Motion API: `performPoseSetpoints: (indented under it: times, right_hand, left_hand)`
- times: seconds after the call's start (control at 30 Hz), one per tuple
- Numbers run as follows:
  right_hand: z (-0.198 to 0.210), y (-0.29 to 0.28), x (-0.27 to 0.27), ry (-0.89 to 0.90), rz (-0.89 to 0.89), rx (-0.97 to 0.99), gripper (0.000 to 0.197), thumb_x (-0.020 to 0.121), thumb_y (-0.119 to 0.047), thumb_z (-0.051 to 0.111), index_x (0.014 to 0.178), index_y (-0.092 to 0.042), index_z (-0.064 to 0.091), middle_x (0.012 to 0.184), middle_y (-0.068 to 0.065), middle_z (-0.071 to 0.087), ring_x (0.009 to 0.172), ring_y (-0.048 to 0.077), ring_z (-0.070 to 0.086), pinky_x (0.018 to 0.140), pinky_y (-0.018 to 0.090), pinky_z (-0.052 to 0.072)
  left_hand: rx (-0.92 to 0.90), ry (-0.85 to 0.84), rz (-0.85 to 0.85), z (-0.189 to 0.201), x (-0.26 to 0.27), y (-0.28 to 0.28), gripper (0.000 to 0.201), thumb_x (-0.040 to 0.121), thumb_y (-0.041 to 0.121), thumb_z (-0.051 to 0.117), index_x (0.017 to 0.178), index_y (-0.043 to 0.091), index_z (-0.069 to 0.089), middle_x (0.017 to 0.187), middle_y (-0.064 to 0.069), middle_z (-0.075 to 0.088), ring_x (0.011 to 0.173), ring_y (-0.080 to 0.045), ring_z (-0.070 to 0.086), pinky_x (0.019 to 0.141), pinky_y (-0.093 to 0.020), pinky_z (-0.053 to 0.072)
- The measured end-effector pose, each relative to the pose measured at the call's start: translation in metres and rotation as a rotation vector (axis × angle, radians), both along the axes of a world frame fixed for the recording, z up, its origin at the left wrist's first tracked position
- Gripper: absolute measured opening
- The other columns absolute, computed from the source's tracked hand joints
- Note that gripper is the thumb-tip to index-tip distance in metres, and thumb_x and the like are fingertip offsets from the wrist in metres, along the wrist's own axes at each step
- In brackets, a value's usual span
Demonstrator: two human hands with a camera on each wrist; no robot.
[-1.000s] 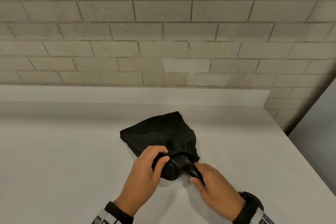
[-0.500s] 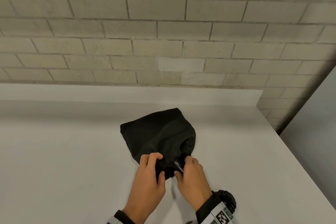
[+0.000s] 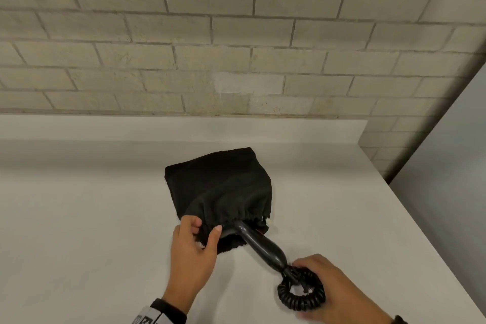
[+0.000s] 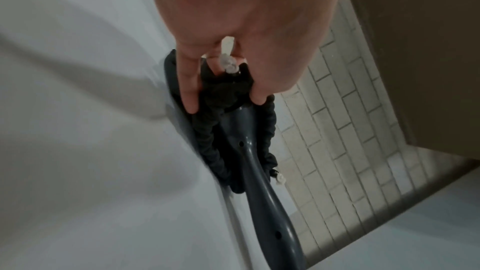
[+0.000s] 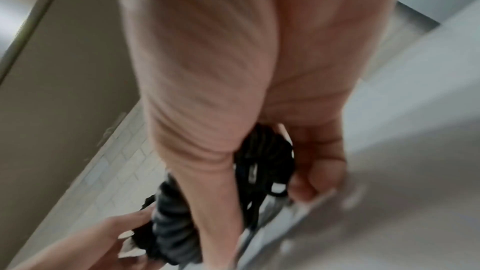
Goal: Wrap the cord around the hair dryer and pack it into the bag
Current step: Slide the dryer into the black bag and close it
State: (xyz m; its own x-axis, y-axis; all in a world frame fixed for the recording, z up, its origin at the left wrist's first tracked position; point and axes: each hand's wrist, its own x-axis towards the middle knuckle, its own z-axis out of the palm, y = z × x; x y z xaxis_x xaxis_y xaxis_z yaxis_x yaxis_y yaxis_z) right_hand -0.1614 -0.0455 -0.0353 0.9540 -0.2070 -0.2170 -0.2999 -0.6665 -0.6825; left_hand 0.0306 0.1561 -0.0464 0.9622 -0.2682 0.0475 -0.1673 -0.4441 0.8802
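- The black drawstring bag (image 3: 221, 187) lies near the right front edge of the white surface (image 3: 79, 218); the left hand (image 3: 193, 247) pinches its gathered mouth.
- The hair dryer (image 3: 260, 246) handle sticks out; its head is hidden inside.
- The right hand (image 3: 328, 287) curls around the coiled cord (image 3: 301, 290), springy and probably unruly; better to grasp the stiff handle.

White table (image 3: 79, 218) fills the lower frame, with a raised white back ledge (image 3: 157, 129) along its far edge. Pale brick wall (image 3: 236, 34) at 12 o'clock. Plain grey panel (image 3: 452, 166) at 3 o'clock, past the table's right edge.
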Motion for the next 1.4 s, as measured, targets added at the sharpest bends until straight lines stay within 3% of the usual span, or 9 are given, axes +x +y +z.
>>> performPoseSetpoints:
  times: [0.1,0.27,0.4,0.5,0.63,0.87,1.03,1.13,1.4]
  right_hand:
    - [-0.018,0.006,0.005,-0.128,-0.098,0.032,0.040,0.067,-0.030,0.076,0.102,-0.047,0.067,0.101,-0.018,0.062,0.101,-0.003,0.060,0.093,0.017,0.045]
    - [-0.012,0.025,0.022,-0.196,-0.158,0.111,0.042,0.067,-0.019,0.073,0.102,-0.041,0.064,0.100,-0.017,0.061,0.100,0.001,0.060,0.088,0.018,0.047]
    - [0.002,0.040,0.046,-0.345,-0.211,0.102,0.040,0.073,-0.021,0.072,0.107,-0.037,0.057,0.105,-0.013,0.059,0.095,0.004,0.059,0.082,0.015,0.047]
    - [0.009,0.051,0.065,-0.439,-0.256,0.104,0.034,0.085,-0.020,0.069,0.108,-0.036,0.049,0.104,-0.013,0.057,0.088,0.008,0.060,0.074,0.023,0.053]
    - [0.005,0.058,0.081,-0.495,-0.239,-0.035,0.036,0.092,-0.022,0.062,0.102,-0.045,0.036,0.103,-0.021,0.045,0.088,0.007,0.054,0.069,0.019,0.050]
    - [-0.002,0.063,0.099,-0.484,-0.294,-0.151,0.041,0.093,-0.016,0.060,0.118,-0.036,0.035,0.118,-0.015,0.037,0.095,0.006,0.056,0.078,0.010,0.049]
    - [-0.004,0.068,0.083,-0.479,-0.152,0.133,0.049,0.095,-0.031,0.056,0.130,-0.044,0.025,0.128,-0.023,0.043,0.109,-0.005,0.052,0.088,0.009,0.046]
    - [-0.013,0.064,0.076,-0.575,-0.122,0.084,0.034,0.100,-0.038,0.042,0.128,-0.058,0.035,0.127,-0.020,0.054,0.106,0.002,0.061,0.089,0.012,0.048]
    - [-0.008,0.069,0.094,-0.637,-0.050,-0.033,0.026,0.096,-0.031,0.052,0.111,-0.019,0.069,0.106,-0.004,0.068,0.093,0.003,0.064,0.080,0.021,0.056]
  left_hand:
    - [-0.009,0.026,-0.002,-0.002,-0.003,0.000,0.033,0.085,0.021,0.076,0.106,0.020,0.051,0.102,0.003,0.055,0.094,-0.016,0.057,0.078,-0.024,0.049]
    - [-0.033,0.065,-0.045,0.006,-0.013,-0.004,0.034,0.084,0.010,0.075,0.108,0.021,0.054,0.105,0.004,0.062,0.097,-0.018,0.063,0.093,-0.038,0.056]
    - [-0.138,0.036,-0.170,0.011,-0.022,-0.007,0.027,0.085,0.009,0.074,0.105,0.024,0.062,0.096,0.007,0.069,0.087,-0.015,0.070,0.082,-0.031,0.060]
    - [-0.199,-0.011,-0.255,0.020,-0.026,-0.008,0.027,0.089,0.007,0.069,0.108,0.025,0.065,0.095,0.014,0.072,0.095,-0.004,0.069,0.080,-0.017,0.057]
    - [-0.253,0.019,-0.281,0.033,-0.020,-0.003,0.027,0.093,0.006,0.064,0.111,0.026,0.066,0.099,0.023,0.070,0.101,0.001,0.066,0.081,-0.009,0.050]
    - [-0.311,0.058,-0.318,0.050,-0.032,-0.001,0.026,0.094,0.014,0.064,0.111,0.032,0.063,0.099,0.023,0.070,0.099,-0.002,0.068,0.083,-0.020,0.057]
    - [-0.346,-0.005,-0.174,0.054,-0.022,0.003,0.021,0.092,0.015,0.066,0.101,0.034,0.065,0.091,0.023,0.069,0.089,-0.001,0.068,0.070,-0.015,0.056]
    - [-0.300,-0.050,-0.131,0.053,-0.018,0.008,0.018,0.092,0.019,0.066,0.099,0.035,0.066,0.088,0.020,0.069,0.091,-0.001,0.066,0.071,-0.011,0.054]
    - [-0.123,-0.183,-0.360,0.055,-0.036,0.008,0.028,0.091,0.015,0.068,0.110,0.036,0.064,0.101,0.021,0.068,0.103,0.003,0.060,0.077,-0.006,0.048]
